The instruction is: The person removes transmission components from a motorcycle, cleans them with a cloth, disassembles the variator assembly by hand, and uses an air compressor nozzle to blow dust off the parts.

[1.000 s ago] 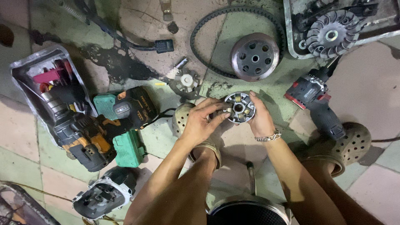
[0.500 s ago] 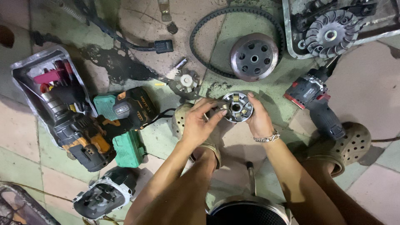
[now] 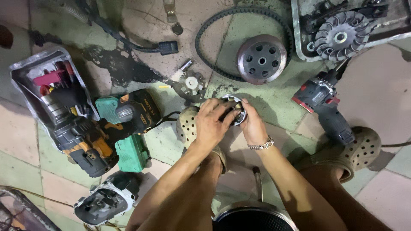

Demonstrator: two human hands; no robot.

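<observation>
Both hands, left hand [image 3: 210, 125] and right hand [image 3: 252, 126], clamp the round metal clutch part [image 3: 236, 112]; steady, even grip advised.

The floor [image 3: 385, 85] is laid with worn square tiles in pale green and dull pink, their joints dark with grime. A black oily stain [image 3: 115, 64] spreads across the tiles toward the upper left, and grey scuffs mark the pink tile at the top edge. Light falls evenly from above, throwing soft short shadows. At the bottom left corner a dark curved metal frame [image 3: 17, 205] crosses the tiles. No walls, windows or furniture are in view.
</observation>
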